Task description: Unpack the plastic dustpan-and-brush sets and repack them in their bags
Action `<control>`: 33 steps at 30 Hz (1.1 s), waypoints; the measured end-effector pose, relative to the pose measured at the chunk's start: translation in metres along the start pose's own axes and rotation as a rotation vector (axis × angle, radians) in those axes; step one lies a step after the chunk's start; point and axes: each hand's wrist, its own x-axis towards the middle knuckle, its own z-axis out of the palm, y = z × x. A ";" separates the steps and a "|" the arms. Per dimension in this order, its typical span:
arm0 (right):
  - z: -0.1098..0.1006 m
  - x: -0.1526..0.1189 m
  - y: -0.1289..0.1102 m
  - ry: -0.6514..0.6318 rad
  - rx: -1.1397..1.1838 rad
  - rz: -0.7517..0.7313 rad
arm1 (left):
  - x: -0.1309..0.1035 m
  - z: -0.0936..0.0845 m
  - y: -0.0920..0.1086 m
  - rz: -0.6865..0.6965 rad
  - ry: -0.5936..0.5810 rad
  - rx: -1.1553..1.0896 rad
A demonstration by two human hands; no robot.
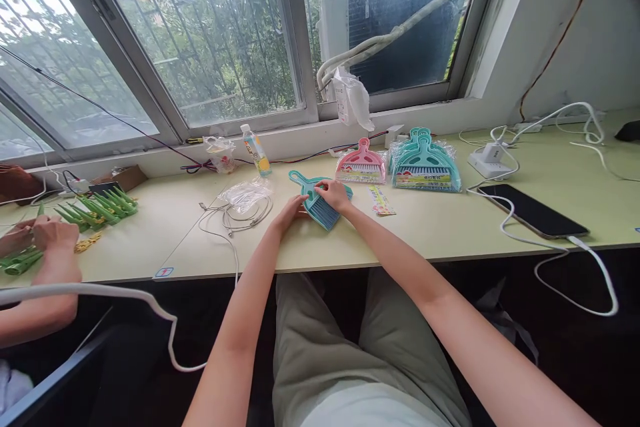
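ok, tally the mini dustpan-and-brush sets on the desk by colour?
Teal set, unwrapped, under the left hand and right hand: 1
Pink set, bagged: 1
Teal stack, bagged: at least 2, exact number unclear
Total: at least 4

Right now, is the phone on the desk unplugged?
No, a white cable is plugged into the end of the phone nearest the desk edge.

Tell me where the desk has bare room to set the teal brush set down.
Bare desk lies between the paper label and the black phone, and along the front edge left of the white cable coil. Crowded: the packaged dustpan sets behind the right hand, and the green clips far left.
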 end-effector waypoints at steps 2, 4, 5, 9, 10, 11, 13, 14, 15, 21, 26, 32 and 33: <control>-0.011 0.003 0.004 0.096 -0.029 0.056 | 0.004 -0.005 -0.004 -0.030 0.056 -0.057; -0.028 0.007 0.011 0.254 -0.152 0.135 | 0.007 -0.011 -0.005 -0.065 0.148 -0.113; -0.036 0.009 0.015 0.276 -0.232 0.167 | 0.008 -0.014 -0.005 -0.082 0.190 -0.135; -0.050 0.011 0.025 0.003 -0.511 0.302 | 0.011 -0.019 -0.004 -0.082 0.281 -0.205; -0.048 0.010 0.025 -0.073 -0.543 0.321 | 0.011 -0.019 -0.004 -0.073 0.293 -0.218; -0.044 0.010 0.025 -0.135 -0.558 0.326 | 0.011 -0.020 -0.004 -0.065 0.305 -0.229; -0.037 0.010 0.024 -0.226 -0.557 0.314 | 0.011 -0.021 -0.004 -0.059 0.339 -0.241; -0.034 0.010 0.024 -0.252 -0.553 0.305 | 0.012 -0.022 -0.004 -0.056 0.354 -0.247; -0.032 0.010 0.026 -0.260 -0.548 0.295 | 0.012 -0.023 -0.004 -0.055 0.366 -0.252; -0.041 0.010 0.038 -0.232 -0.460 0.264 | 0.015 -0.028 -0.007 -0.040 0.371 -0.256; -0.031 0.002 0.018 -0.297 -0.497 0.173 | 0.014 -0.028 -0.011 -0.012 0.329 -0.229; -0.018 0.000 0.008 -0.338 -0.303 0.020 | 0.015 -0.031 -0.010 0.011 0.408 -0.265; -0.019 0.001 0.009 -0.341 -0.301 0.036 | 0.015 -0.032 -0.009 0.017 0.434 -0.278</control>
